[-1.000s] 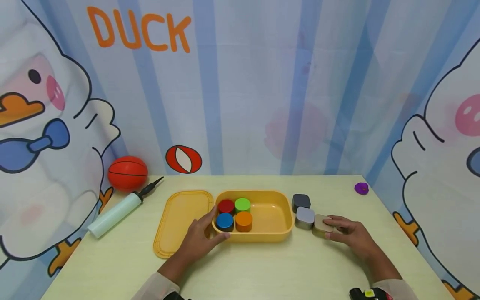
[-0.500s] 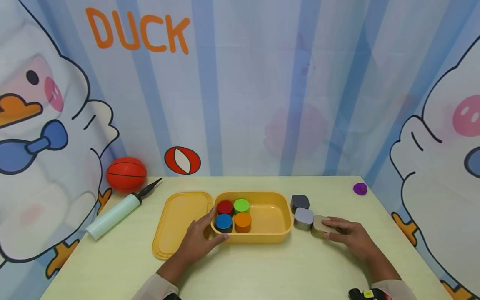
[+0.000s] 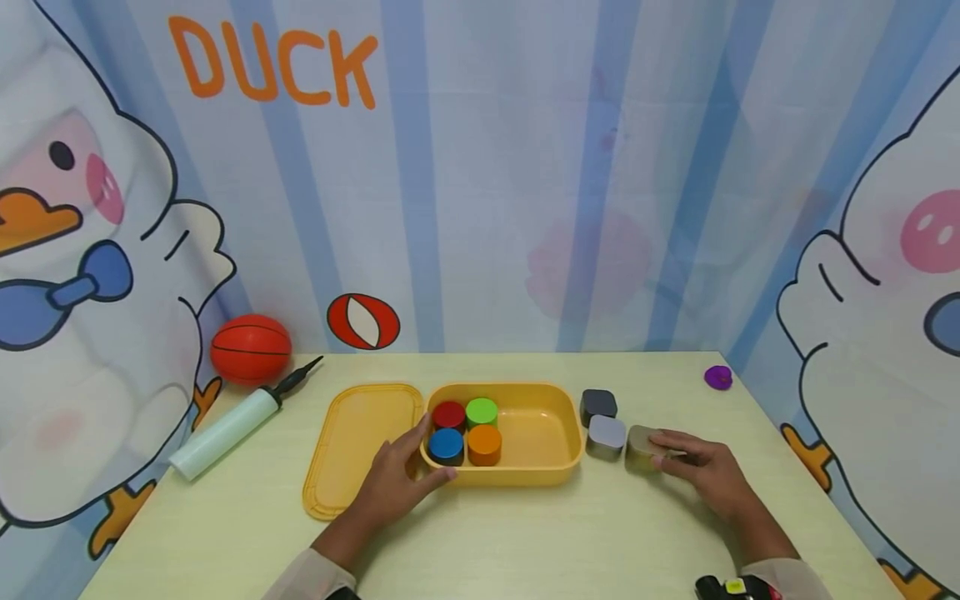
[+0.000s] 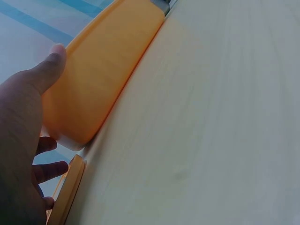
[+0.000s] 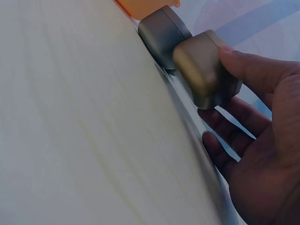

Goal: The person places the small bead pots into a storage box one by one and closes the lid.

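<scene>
My left hand (image 3: 396, 477) grips the left end of a yellow plastic box (image 3: 542, 475), thumb at its front wall and fingers along its left side. In the box's left half stand small round pots with red (image 3: 449, 414), green (image 3: 482, 411), blue (image 3: 446, 442) and orange (image 3: 484, 439) tops. Right of the box, my right hand (image 3: 708, 471) pinches a small gold rounded-square tin (image 5: 199, 68) between thumb and fingers. In the right wrist view the tin tilts, its lower edge close over the table. A silver tin (image 3: 606, 435) and a dark grey tin (image 3: 598, 405) stand between it and the box.
The yellow lid (image 3: 352, 433) lies flat left of the box. Farther left are a pale green hand pump (image 3: 228, 433) and a red ball (image 3: 251, 350) marked like a basketball. A small purple object (image 3: 717, 377) lies at the table's back right corner.
The gold tin has come slightly away from the silver tin, with a gap now between them. My left hand keeps its place on the box. The head view has shifted a little.
</scene>
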A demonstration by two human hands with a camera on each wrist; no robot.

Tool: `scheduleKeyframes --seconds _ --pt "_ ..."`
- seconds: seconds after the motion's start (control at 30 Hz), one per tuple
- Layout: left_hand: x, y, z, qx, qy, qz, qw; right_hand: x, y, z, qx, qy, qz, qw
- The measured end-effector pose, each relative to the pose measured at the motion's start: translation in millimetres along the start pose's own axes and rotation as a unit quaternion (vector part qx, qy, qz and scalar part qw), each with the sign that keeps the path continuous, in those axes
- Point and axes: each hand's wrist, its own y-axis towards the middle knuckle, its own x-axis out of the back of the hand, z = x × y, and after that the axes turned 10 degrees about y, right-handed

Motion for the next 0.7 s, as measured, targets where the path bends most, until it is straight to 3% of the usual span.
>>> scheduleKeyframes --seconds 0.33,0.7 --pt "-1.6 0.5 0.8 0.000 0.001 0.000 1.0000 0.1 -0.2 -2.7 0.035 0.052 -0.038 0.997" --pt "-1.1 0.1 -0.6 0.006 0.001 0.003 1.0000 -2.2 -0.9 -3.6 0.076 0.061 -0.064 0.993"
